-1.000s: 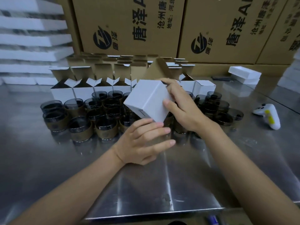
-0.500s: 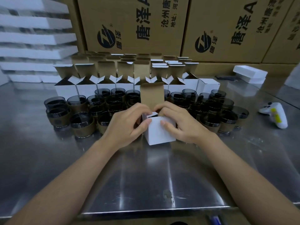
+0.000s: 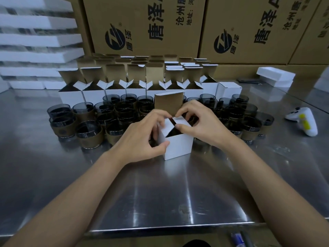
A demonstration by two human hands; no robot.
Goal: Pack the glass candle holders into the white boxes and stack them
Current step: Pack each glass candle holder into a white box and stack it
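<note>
A small white box (image 3: 179, 146) stands upright on the steel table in front of me, its brown lid flap raised behind it. My left hand (image 3: 144, 138) grips its left side, thumb on the front corner. My right hand (image 3: 197, 124) pinches the right side flap and bends it inward over the opening. What is inside the box is hidden. Behind it stand several dark glass candle holders (image 3: 89, 133) with brown bands, and beyond them a row of open white boxes (image 3: 71, 97).
The steel table (image 3: 160, 196) runs to a front edge near me. A white handheld device with a yellow mark (image 3: 306, 123) lies at the right. White foam pieces (image 3: 275, 77) sit at the back right, white foam slabs (image 3: 39, 40) are stacked at the left, large cardboard cartons (image 3: 142, 25) line the back.
The box was tilted in the air a second ago; it now stands on the table. Both hands have come to its top, and the side flaps are being folded in.
</note>
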